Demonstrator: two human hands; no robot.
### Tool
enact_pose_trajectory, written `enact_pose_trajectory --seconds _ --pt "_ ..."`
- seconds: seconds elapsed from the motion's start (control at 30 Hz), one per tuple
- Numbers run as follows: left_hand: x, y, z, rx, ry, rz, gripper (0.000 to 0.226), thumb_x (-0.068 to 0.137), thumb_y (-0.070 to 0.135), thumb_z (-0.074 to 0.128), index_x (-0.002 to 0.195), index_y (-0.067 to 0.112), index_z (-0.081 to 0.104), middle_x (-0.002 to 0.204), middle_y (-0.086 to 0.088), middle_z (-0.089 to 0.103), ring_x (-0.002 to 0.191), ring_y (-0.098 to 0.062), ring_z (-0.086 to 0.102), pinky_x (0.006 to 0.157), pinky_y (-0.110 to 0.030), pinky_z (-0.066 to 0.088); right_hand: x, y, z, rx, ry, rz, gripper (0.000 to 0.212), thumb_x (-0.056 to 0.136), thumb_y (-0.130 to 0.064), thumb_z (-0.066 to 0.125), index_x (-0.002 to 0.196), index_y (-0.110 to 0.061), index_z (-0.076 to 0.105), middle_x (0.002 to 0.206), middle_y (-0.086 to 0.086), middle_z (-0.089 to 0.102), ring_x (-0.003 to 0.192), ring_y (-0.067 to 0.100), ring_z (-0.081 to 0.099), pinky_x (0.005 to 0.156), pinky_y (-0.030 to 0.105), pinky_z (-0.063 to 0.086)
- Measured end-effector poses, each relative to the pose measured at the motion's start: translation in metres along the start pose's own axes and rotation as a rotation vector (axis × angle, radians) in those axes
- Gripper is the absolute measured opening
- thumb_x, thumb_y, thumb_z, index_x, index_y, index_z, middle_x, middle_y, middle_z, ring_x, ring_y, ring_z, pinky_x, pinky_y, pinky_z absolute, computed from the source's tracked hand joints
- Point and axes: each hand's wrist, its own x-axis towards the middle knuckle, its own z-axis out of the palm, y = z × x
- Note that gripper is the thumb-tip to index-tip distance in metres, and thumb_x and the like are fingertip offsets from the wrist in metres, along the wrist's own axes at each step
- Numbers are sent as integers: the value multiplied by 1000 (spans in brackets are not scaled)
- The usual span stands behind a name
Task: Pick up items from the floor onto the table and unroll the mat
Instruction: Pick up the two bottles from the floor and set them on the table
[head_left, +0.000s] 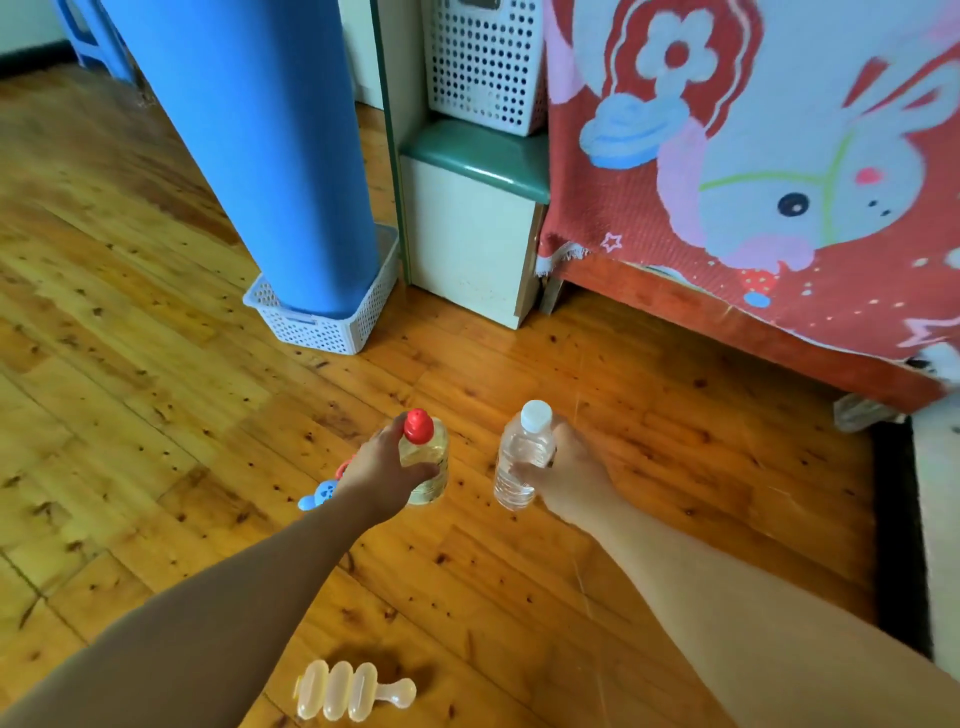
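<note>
- Wooden floorboards (156, 260) fill most of the view, with a bed draped in a red cartoon blanket (727, 156) on the right and a pale cabinet (467, 234) between it and the mat.
- Standing on end in a white perforated basket (322, 322) is the rolled blue mat (260, 130), probably kept there so it stays rolled and upright; it is well apart from both hands and not yet unrolled.
- No bench shows from this angle, so where the items will be set down cannot be told.
- Left hand (379, 467): its fingers are wrapped around a bottle of yellowish liquid with a red cap (423, 457), gripping the body just under the cap.
- Right hand (566, 467): its fingers are closed around a clear water bottle with a white cap (522, 457), thumb across the front, cap tilted up and away.
- Taking one bottle in each hand looks like a way to carry two items per trip.
- Whether either bottle's base touches the boards is unclear.
- Lying on the floor are a small blue toy (317, 496), just beside the left wrist, and a pale ridged plastic piece (348, 691) nearer the camera.
</note>
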Motion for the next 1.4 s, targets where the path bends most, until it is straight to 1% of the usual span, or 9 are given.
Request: enact_pose_trajectory --seconds 0.17,0.3,0.47,0.63,0.73,0.9,1.03,1.13,1.4 --pt "-38 123 -91 -27 -76 64 74 72 33 74 134 30 34 124 -4 57 105 -23 53 82 -35 44 -44 -110 -101 -43 35 -16 59 75 -47 70 122 -35 38 114 -12 52 103 13 53 82 35 49" --pt "-71 232 -168 -57 -136 156 71 72 26 76 131 29 37 123 -3 57 109 -25 52 94 -43 45 -83 -198 -196 -68 127 -44 63 77 -50 68 128 -36 34 128 -9 51 112 16 53 78 26 42" --pt "-113 366 -252 -42 -171 330 71 71 27 76 132 32 38 108 7 54 96 -17 49 85 -32 40 -133 -299 -327 -16 175 -99 58 76 -45 71 122 -44 34 122 -19 50 115 13 53 82 22 41" --pt "-141 483 -299 -30 -233 446 73 70 22 77 132 28 39 110 4 58 100 -20 56 85 -31 44 -167 -357 -433 -2 262 -108 71 74 -36 72 134 -30 35 135 -3 51 118 20 50 94 35 43" --pt "-154 553 -311 -48 -270 516 72 69 16 78 130 24 43 114 -1 58 104 -22 56 93 -35 45 -182 -373 -494 -14 323 -119 74 73 -34 72 136 -25 36 132 1 51 113 21 50 89 34 42" --pt "-170 645 -313 -87 -309 647 56 66 8 77 111 30 52 101 5 63 101 -22 59 84 -29 46 -204 -380 -578 -48 427 -145 67 75 -32 73 132 -24 38 112 -3 51 101 21 50 80 31 39" --pt "-181 712 -307 -102 -289 760 50 67 2 75 95 36 52 94 13 60 93 -14 59 83 -26 47 -219 -374 -641 -48 486 -122 66 75 -33 72 131 -26 39 118 1 52 103 23 51 81 33 42" --pt "-181 750 -296 -100 -309 784 51 70 5 73 110 30 53 107 0 62 101 -21 58 93 -41 47 -227 -365 -680 -36 547 -90 67 73 -34 72 131 -27 39 121 2 54 103 23 52 85 36 45" --pt "-139 802 -266 -64 -360 811 49 72 9 71 115 27 53 113 0 60 105 -22 55 96 -43 45 -204 -338 -736 -103 654 -44 71 71 -35 73 134 -29 39 126 5 57 107 26 54 88 38 47"
